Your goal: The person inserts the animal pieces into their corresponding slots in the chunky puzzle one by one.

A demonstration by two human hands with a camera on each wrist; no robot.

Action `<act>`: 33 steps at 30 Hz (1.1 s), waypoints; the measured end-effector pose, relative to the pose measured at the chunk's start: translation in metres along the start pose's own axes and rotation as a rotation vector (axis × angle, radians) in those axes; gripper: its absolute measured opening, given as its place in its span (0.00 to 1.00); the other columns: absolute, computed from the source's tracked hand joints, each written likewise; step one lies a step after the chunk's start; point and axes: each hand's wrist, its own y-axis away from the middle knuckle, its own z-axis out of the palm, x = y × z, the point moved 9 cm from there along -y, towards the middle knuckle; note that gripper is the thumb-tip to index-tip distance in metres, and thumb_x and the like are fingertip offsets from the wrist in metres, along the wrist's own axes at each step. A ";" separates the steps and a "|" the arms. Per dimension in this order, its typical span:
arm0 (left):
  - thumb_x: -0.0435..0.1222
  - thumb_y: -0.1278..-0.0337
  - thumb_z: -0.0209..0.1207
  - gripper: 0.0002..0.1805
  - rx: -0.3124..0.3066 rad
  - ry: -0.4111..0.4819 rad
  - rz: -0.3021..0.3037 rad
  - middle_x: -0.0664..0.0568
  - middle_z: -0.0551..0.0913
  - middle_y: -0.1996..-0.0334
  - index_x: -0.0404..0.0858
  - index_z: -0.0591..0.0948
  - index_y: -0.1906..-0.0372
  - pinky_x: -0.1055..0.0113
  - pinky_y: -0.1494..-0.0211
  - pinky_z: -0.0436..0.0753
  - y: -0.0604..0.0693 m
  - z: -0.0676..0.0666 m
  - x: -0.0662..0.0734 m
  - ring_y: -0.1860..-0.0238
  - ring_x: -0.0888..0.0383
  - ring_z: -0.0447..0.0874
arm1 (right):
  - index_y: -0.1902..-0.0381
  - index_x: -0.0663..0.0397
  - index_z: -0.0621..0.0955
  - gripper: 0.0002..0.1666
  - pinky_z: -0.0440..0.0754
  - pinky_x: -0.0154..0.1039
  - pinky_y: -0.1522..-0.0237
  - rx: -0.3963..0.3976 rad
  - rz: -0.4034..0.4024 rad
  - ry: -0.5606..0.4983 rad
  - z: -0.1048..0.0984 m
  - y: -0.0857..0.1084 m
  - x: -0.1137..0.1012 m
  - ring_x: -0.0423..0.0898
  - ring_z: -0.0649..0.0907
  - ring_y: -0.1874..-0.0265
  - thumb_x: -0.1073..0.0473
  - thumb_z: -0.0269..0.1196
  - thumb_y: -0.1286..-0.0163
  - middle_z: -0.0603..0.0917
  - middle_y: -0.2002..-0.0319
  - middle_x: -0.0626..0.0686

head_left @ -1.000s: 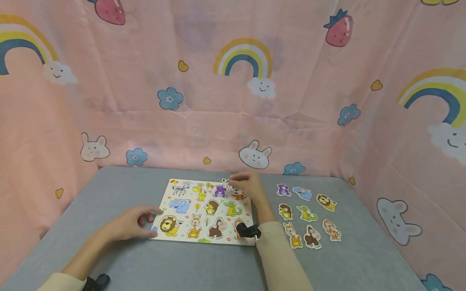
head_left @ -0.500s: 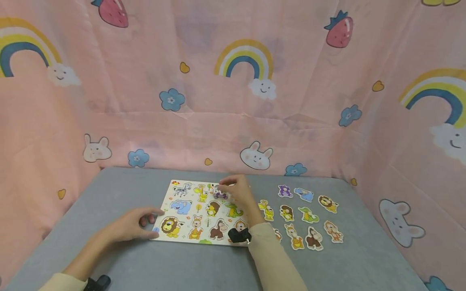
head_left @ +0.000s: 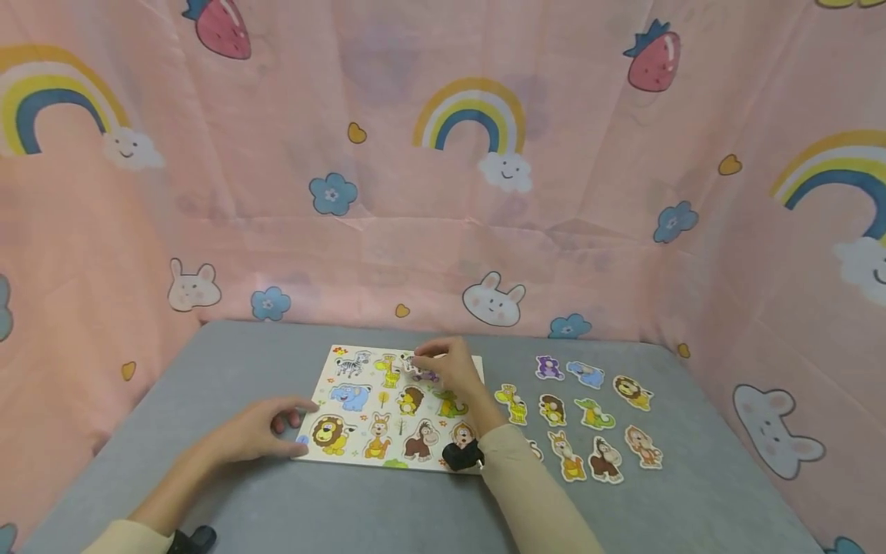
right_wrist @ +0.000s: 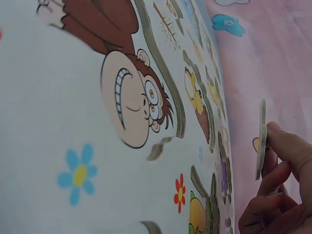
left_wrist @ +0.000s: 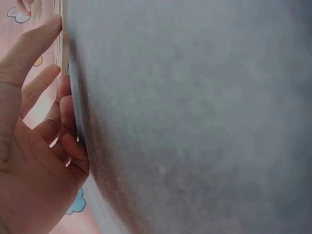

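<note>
My right hand (head_left: 453, 371) pinches a thin zebra puzzle piece (head_left: 407, 362) above the back of a white animal puzzle board (head_left: 354, 455), near its purple animal picture. In the right wrist view the piece (right_wrist: 262, 141) is seen edge-on between thumb and fingers, apart from the board. The recesses carry matching animal pictures, among them a lion, elephant, giraffe and kangaroo. At the board's left edge, my left hand (head_left: 256, 432) touches with thumb and fingertips, thumb by the front corner. The left wrist view shows these fingertips (left_wrist: 57, 22) against the board's edge.
Several loose animal pieces lie right of the board, such as a giraffe (head_left: 512, 404), crocodile (head_left: 594, 414), lion (head_left: 633, 392) and kangaroo (head_left: 567, 455). My right forearm partly covers another piece (head_left: 536, 449). A pink printed cloth (head_left: 388, 254) surrounds the grey table (head_left: 332, 508).
My right hand has carried the zebra piece left from the board's back right corner to beside the purple animal picture. The left hand stays at the board's edge.
</note>
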 end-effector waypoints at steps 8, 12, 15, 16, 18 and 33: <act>0.44 0.52 0.78 0.33 0.013 -0.002 -0.006 0.54 0.74 0.65 0.34 0.81 0.42 0.65 0.62 0.69 -0.003 -0.001 -0.001 0.67 0.60 0.69 | 0.63 0.62 0.89 0.05 0.78 0.40 0.66 -0.010 -0.055 0.038 0.008 -0.004 -0.008 0.48 0.82 0.65 0.65 0.72 0.35 0.87 0.66 0.52; 0.44 0.52 0.78 0.33 0.018 -0.008 -0.010 0.54 0.74 0.65 0.34 0.81 0.42 0.65 0.62 0.69 -0.003 -0.002 -0.001 0.67 0.60 0.69 | 0.62 0.63 0.89 0.06 0.81 0.44 0.66 -0.011 -0.049 0.042 0.014 -0.007 -0.010 0.47 0.82 0.66 0.65 0.72 0.35 0.86 0.66 0.53; 0.44 0.52 0.78 0.33 0.013 -0.005 -0.011 0.55 0.74 0.65 0.34 0.81 0.42 0.65 0.62 0.69 -0.003 -0.002 -0.001 0.67 0.60 0.69 | 0.61 0.65 0.89 0.07 0.83 0.49 0.65 -0.017 -0.049 0.018 0.020 -0.007 -0.011 0.49 0.83 0.66 0.65 0.72 0.35 0.86 0.64 0.55; 0.44 0.52 0.78 0.33 0.012 -0.001 -0.010 0.54 0.74 0.65 0.34 0.81 0.42 0.65 0.62 0.69 -0.002 -0.001 0.000 0.67 0.60 0.70 | 0.61 0.65 0.88 0.07 0.83 0.50 0.65 -0.019 -0.047 0.012 0.022 -0.007 -0.012 0.49 0.83 0.65 0.65 0.72 0.35 0.86 0.64 0.55; 0.44 0.52 0.78 0.32 0.011 0.003 -0.007 0.54 0.74 0.65 0.34 0.81 0.43 0.65 0.62 0.69 -0.001 -0.001 0.000 0.67 0.60 0.70 | 0.61 0.65 0.89 0.07 0.82 0.49 0.64 -0.023 -0.051 0.010 0.026 -0.008 -0.014 0.49 0.82 0.64 0.65 0.72 0.34 0.86 0.63 0.55; 0.40 0.52 0.78 0.32 0.021 0.037 0.014 0.54 0.74 0.64 0.33 0.80 0.43 0.66 0.63 0.70 0.000 0.001 0.001 0.67 0.60 0.69 | 0.64 0.57 0.90 0.05 0.78 0.42 0.63 0.011 0.036 -0.002 0.052 -0.016 -0.005 0.46 0.81 0.64 0.62 0.74 0.36 0.85 0.68 0.48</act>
